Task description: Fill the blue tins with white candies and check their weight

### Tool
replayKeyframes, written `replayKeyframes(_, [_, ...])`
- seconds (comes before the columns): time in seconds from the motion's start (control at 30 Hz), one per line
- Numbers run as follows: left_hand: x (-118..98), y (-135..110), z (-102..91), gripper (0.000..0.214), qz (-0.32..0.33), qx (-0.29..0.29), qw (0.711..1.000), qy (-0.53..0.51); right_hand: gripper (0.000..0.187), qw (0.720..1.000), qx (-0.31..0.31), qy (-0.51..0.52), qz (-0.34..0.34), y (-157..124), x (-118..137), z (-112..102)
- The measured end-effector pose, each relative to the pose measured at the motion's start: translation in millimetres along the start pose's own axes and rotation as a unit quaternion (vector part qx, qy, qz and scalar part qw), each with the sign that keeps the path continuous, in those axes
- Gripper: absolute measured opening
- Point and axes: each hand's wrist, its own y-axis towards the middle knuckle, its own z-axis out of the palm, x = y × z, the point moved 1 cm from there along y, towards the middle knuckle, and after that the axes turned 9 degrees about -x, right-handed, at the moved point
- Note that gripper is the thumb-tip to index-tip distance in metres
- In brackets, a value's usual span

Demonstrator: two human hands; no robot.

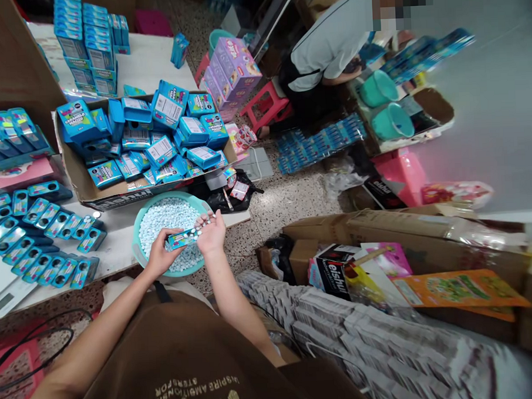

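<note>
My left hand [160,254] grips a small open blue candy tin [182,239] over a teal plastic basin [138,240]. The basin is heaped with small pale blue-white candies [167,221]. My right hand [211,232] hovers directly above the tin's right end, its fingertips pinching what look like a few candies. Neither hand touches the basin. The tin's inside is mostly hidden by my fingers.
To the left, rows of open blue tins [42,233] and a digital scale [10,299] lie on a white table [114,253]. Behind stands a cardboard box [77,178] of blue tins. A seated co-worker [330,44] works at upper right. Cartons [408,234] and stacked packaging [342,319] lie right.
</note>
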Motion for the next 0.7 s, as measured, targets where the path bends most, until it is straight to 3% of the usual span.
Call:
replayKeyframes(0.17, [5,4,7.1,0.031,-0.019,0.032,0.999,-0.004,0.031,0.997,-0.030,-0.033,-0.057,-9,-3,9])
replayKeyframes(0.27, [2,6,11.0,0.030,-0.028,0.019,0.999,0.017,0.032,0.991,-0.042,-0.068,-0.109,-10,-5,12])
replayKeyframes(0.47, [-10,5,13.2,0.030,-0.035,-0.011,0.999,0.015,0.025,0.980,0.032,-0.089,-0.177,-19,-3,11])
replayKeyframes(0.57, [-11,7,10.5,0.031,-0.044,-0.024,0.999,0.019,0.020,0.975,0.061,-0.098,-0.189,-24,-4,12])
replayKeyframes(0.7, [-6,9,6.5,0.034,-0.048,-0.033,0.998,-0.003,0.031,0.984,0.037,-0.066,-0.164,-25,-6,16])
